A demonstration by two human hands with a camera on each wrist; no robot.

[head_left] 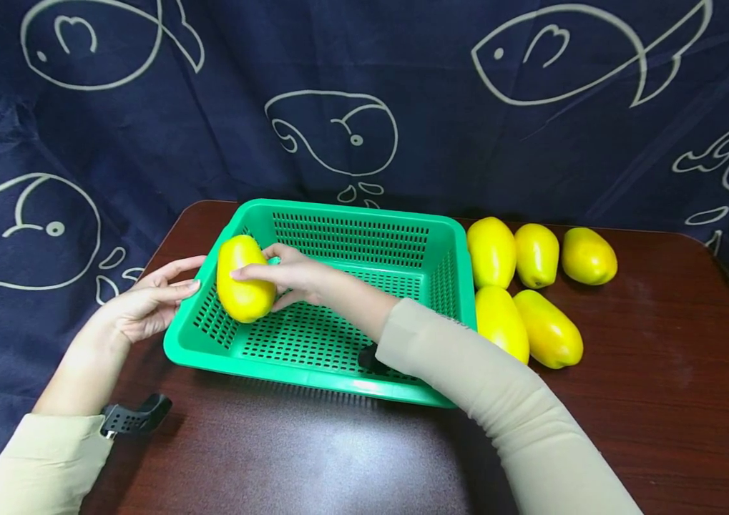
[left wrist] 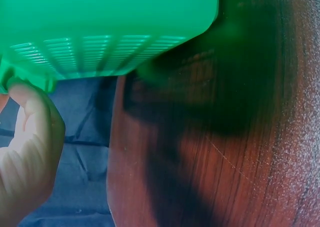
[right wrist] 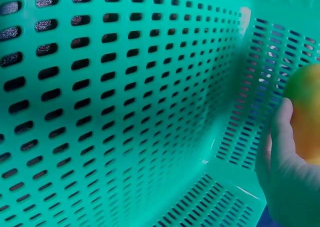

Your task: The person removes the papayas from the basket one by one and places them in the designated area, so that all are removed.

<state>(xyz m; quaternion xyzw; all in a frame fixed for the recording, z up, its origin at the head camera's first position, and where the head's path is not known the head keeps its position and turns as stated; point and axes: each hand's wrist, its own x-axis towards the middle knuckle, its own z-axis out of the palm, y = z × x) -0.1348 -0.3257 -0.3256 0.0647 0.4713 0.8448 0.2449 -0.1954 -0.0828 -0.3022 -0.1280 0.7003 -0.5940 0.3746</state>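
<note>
A green plastic basket [head_left: 332, 386] with slotted walls lies lengthwise across the table. At its left end, my right hand [head_left: 296, 275] grips a yellow mango [head_left: 245, 293], thumb across its upper side. The right wrist view shows this mango [right wrist: 305, 117] tinged green and orange, close to the slotted end wall, its far part cut off by the frame. My left hand [head_left: 145, 304] holds the basket's left rim from outside, with fingertips tucked at the rim in the left wrist view. The right forearm covers part of the basket's inside.
Several yellow mangoes [head_left: 491, 254] lie on the dark wooden table [head_left: 660, 343] just right of the basket. Behind hangs a navy cloth [head_left: 441, 143] with white fish and whale outlines. A black strap [head_left: 135, 418] sticks out from the left wrist.
</note>
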